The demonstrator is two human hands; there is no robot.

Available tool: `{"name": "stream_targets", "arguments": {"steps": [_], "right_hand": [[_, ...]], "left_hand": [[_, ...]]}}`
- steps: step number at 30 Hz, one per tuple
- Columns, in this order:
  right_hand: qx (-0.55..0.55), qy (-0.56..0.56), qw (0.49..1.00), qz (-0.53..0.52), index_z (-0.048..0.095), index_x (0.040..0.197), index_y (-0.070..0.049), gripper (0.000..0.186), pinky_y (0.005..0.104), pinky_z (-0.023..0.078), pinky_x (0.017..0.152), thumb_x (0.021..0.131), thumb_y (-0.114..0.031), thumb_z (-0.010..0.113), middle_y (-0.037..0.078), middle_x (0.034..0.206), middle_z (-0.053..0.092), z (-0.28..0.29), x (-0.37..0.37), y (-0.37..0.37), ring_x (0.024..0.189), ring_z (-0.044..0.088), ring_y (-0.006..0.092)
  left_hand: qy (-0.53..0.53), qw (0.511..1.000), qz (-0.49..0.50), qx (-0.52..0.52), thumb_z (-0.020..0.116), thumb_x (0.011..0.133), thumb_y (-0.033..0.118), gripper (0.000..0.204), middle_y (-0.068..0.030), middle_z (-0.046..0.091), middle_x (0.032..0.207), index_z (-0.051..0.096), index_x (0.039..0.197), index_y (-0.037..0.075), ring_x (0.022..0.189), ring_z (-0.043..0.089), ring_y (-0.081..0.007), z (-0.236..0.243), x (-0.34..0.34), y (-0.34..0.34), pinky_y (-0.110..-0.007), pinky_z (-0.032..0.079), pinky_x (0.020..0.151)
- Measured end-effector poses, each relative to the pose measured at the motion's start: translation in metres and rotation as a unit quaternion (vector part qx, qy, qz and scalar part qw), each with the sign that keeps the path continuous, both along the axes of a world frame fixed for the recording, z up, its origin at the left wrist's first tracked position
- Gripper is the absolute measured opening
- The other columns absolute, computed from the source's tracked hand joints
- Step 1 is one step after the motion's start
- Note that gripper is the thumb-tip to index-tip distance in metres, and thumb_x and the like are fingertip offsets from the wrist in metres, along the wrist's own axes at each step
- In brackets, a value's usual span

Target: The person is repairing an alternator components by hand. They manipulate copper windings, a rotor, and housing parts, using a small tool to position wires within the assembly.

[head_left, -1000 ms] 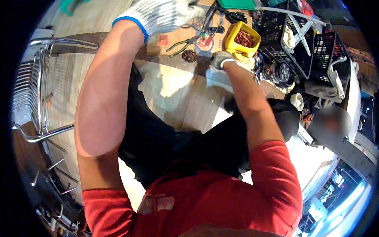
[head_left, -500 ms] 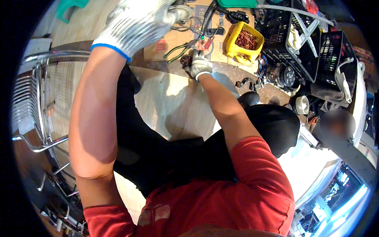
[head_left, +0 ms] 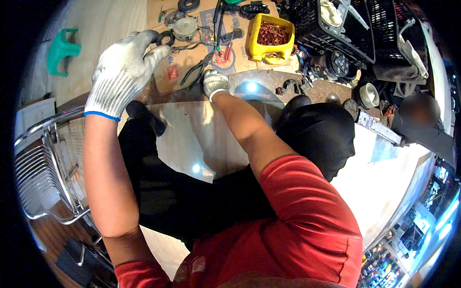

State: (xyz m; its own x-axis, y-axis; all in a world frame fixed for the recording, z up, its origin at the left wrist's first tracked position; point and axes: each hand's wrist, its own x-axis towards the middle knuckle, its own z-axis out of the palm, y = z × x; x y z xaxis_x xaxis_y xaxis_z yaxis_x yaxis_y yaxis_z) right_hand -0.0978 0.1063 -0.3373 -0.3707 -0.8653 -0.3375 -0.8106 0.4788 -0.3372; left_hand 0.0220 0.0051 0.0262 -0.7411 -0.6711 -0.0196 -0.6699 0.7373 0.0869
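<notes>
My left hand, in a white knit glove with a blue cuff, is raised at the upper left. Its thumb and fingers are apart, and I see nothing held in it. Past the fingertips lie a black ring and a round metal motor part with wires. My right hand, also gloved, is low over the work sheet's near edge with its fingers curled. What they close on is hidden. Right beside it lie dark-handled pliers, and just beyond is a red-handled tool.
A yellow cut-open jug full of copper-coloured scraps stands on the cardboard. Black crates, a motor and a white fan wheel are at the right. A green stool and a metal chair stand left.
The view has shifted, showing more at the upper left. My left hand has drawn back from the wired parts, its fingers now visible. My right hand now covers where a dark round piece lay.
</notes>
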Motion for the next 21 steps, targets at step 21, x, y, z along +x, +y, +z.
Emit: {"name": "stream_targets", "arguments": {"steps": [21], "right_hand": [[0.057, -0.07, 0.992, -0.086, 0.066, 0.114, 0.002, 0.039, 0.0463, 0.053, 0.091, 0.094, -0.029, 0.052, 0.023, 0.119, 0.067, 0.003, -0.028, 0.007, 0.111, 0.066, 0.0347]], "left_hand": [[-0.071, 0.996, 0.035, 0.035, 0.059, 0.094, 0.044, 0.048, -0.0196, 0.066, 0.121, 0.064, 0.123, 0.007, 0.111, 0.063, -0.0393, 0.021, -0.003, 0.013, -0.044, 0.051, 0.093]]}}
